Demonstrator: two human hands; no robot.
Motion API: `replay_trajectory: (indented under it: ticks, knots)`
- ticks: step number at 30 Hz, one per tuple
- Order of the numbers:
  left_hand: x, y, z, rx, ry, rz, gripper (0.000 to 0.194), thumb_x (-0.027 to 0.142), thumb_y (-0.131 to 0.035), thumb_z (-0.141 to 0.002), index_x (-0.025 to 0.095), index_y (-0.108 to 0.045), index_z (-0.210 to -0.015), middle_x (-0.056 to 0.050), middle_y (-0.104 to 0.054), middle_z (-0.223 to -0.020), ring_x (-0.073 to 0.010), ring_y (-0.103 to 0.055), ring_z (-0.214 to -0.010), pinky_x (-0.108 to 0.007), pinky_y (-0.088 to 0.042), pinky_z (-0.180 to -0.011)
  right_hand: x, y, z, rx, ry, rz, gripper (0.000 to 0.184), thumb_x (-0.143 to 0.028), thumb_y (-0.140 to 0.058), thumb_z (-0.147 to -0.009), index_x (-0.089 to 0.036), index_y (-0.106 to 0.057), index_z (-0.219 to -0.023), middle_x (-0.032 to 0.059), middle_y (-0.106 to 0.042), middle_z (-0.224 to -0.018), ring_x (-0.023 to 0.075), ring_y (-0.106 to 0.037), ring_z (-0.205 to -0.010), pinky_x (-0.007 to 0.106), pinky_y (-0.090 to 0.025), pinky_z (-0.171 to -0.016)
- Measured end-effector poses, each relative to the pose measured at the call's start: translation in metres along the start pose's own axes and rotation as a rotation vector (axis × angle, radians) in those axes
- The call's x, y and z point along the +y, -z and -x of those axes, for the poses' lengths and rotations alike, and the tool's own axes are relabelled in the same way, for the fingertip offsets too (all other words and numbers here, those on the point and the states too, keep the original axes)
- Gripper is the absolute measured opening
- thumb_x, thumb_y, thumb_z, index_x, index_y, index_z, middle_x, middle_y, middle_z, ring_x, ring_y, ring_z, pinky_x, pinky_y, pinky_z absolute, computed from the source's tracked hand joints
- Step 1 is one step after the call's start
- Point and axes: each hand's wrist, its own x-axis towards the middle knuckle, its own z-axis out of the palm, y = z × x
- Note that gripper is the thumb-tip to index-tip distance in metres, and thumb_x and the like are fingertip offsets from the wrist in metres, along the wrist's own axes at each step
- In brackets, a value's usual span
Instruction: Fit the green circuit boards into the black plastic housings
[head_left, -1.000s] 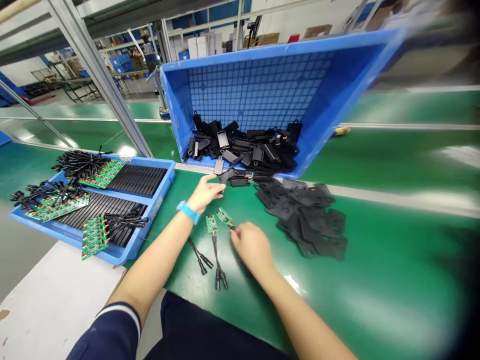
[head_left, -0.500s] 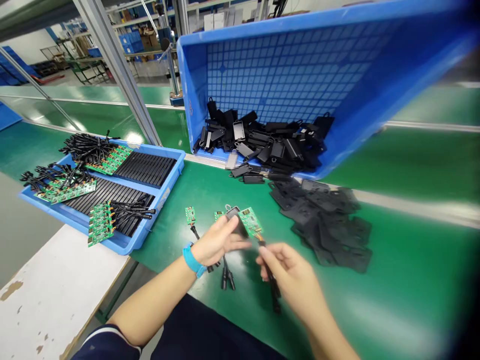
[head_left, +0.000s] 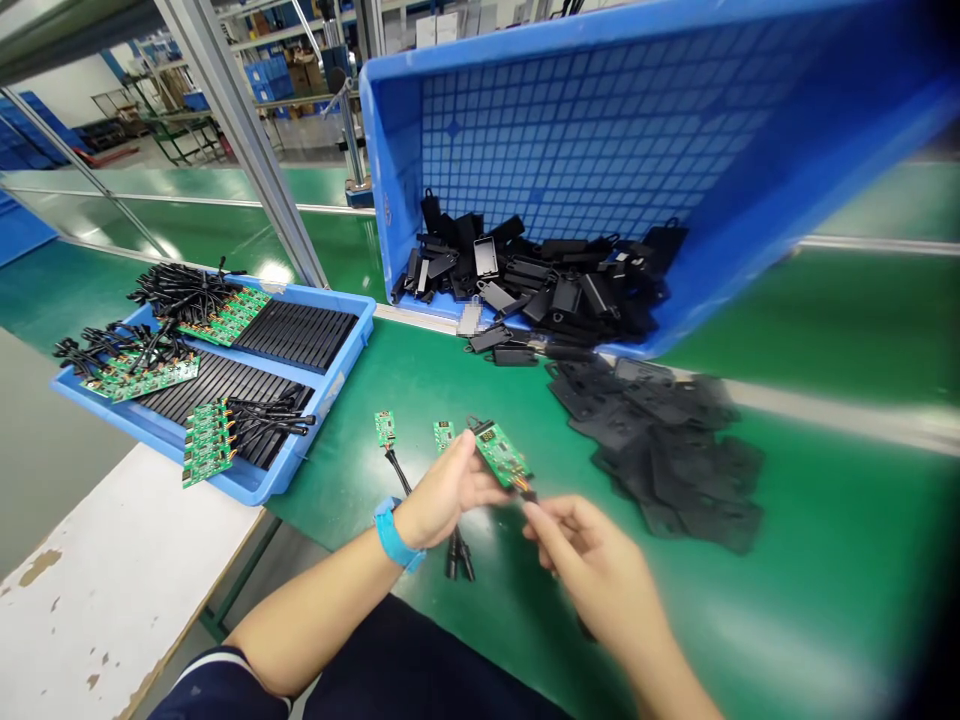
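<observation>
My left hand [head_left: 448,492] is closed on a small black plastic case, mostly hidden; its looped end shows past my thumb. Over the case lies a green circuit board [head_left: 502,452]. My right hand [head_left: 592,555] pinches the black cable [head_left: 529,494] at the board's lower end; the rest of that cable is largely covered by the hand. On the green table, left of my hands, lie two more boards with cables, a left board [head_left: 385,428] and a right board [head_left: 443,435] partly behind my left hand.
A tilted blue bin [head_left: 405,190] holds many black cases [head_left: 517,285], some spilling at its lip. Flat black pieces [head_left: 675,460] are heaped on the right. At left, a blue tray [head_left: 259,488] carries black strips and cabled boards [head_left: 208,440]. A metal post [head_left: 240,140] rises behind it.
My left hand has taken a black case from the bin's lip and brought it back to my right hand. The held board was lifted from the table and now lies over the case.
</observation>
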Motion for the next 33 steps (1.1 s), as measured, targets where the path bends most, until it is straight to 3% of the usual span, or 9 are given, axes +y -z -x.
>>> replay_trajectory:
  ticks: [5, 10, 16, 24, 30, 33]
  knots:
    - [-0.003, -0.002, 0.001, 0.036, -0.018, 0.001, 0.047, 0.052, -0.042, -0.08, 0.011, -0.052, -0.1, -0.017, -0.062, -0.102, -0.0239, -0.061, -0.089, -0.038, -0.045, -0.08, 0.0, 0.0, 0.0, -0.015, -0.024, 0.005, 0.032, -0.052, -0.057, -0.071, -0.02, -0.054, -0.068, 0.0014, -0.059, -0.058, 0.0123, -0.049, -0.044, 0.024, -0.04, -0.043]
    - [-0.006, -0.006, 0.001, 0.149, -0.057, -0.088, 0.033, 0.04, -0.057, -0.075, 0.014, -0.047, -0.093, -0.012, -0.065, -0.093, -0.021, -0.063, -0.082, -0.036, -0.047, -0.075, -0.005, -0.003, 0.002, -0.03, -0.088, -0.014, 0.03, -0.048, -0.058, -0.071, -0.019, -0.055, -0.067, 0.0004, -0.058, -0.056, 0.0099, -0.045, -0.04, 0.022, -0.038, -0.041]
    - [-0.014, -0.004, -0.004, 0.217, -0.145, -0.179, 0.027, 0.037, -0.054, -0.078, 0.014, -0.046, -0.09, -0.009, -0.066, -0.081, -0.0193, -0.064, -0.075, -0.033, -0.05, -0.066, 0.002, -0.012, 0.0, -0.019, -0.085, -0.073, 0.029, -0.047, -0.056, -0.073, -0.018, -0.054, -0.07, -0.0003, -0.057, -0.055, 0.009, -0.043, -0.038, 0.021, -0.035, -0.037]
    - [-0.022, -0.005, -0.006, 0.265, -0.253, -0.238, 0.024, 0.036, -0.053, -0.079, 0.015, -0.047, -0.088, -0.006, -0.066, -0.08, -0.0183, -0.064, -0.076, -0.031, -0.05, -0.068, 0.006, -0.015, 0.002, 0.024, 0.053, 0.012, 0.025, -0.041, -0.05, -0.078, -0.018, -0.058, -0.074, 0.0004, -0.056, -0.059, 0.0119, -0.047, -0.047, 0.023, -0.038, -0.045]
    - [-0.017, -0.01, 0.001, 0.221, -0.221, -0.221, 0.023, 0.035, -0.05, -0.081, 0.015, -0.045, -0.092, -0.007, -0.066, -0.084, -0.0179, -0.064, -0.076, -0.029, -0.051, -0.064, 0.004, -0.007, -0.002, 0.037, 0.199, 0.126, 0.023, -0.037, -0.049, -0.078, -0.019, -0.063, -0.071, 0.0008, -0.058, -0.06, 0.0157, -0.054, -0.057, 0.025, -0.043, -0.057]
    - [-0.018, -0.011, 0.004, 0.231, -0.226, -0.262, 0.021, 0.034, -0.049, -0.082, 0.015, -0.046, -0.092, -0.007, -0.066, -0.084, -0.0178, -0.064, -0.078, -0.03, -0.051, -0.068, 0.006, -0.01, -0.003, 0.074, 0.191, 0.164, 0.025, -0.037, -0.049, -0.078, -0.019, -0.062, -0.067, 0.0003, -0.058, -0.057, 0.0151, -0.054, -0.055, 0.024, -0.043, -0.054]
